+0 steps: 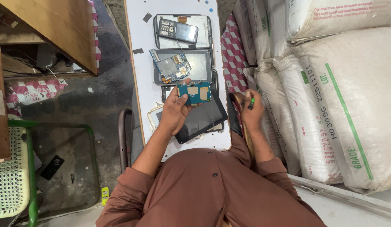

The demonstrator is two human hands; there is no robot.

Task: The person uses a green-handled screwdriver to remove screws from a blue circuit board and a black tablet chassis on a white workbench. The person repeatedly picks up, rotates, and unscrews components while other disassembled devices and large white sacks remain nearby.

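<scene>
White sacks (330,92) stacked just right of the right hand, narrow white bench (140,38) under the left, with two opened tablet shells ahead of the fingers: nearer one (195,67) carrying a loose blue circuit board (172,66), farther one (204,38) with a dark phone (178,29) on top. Black tablet screen (204,120) lies tilted under the left hand (174,113), which pinches a teal circuit board (195,92) thumb over fingers. Right hand (251,112), off the bench edge, is curled around a small green-tipped tool (251,102).
</scene>
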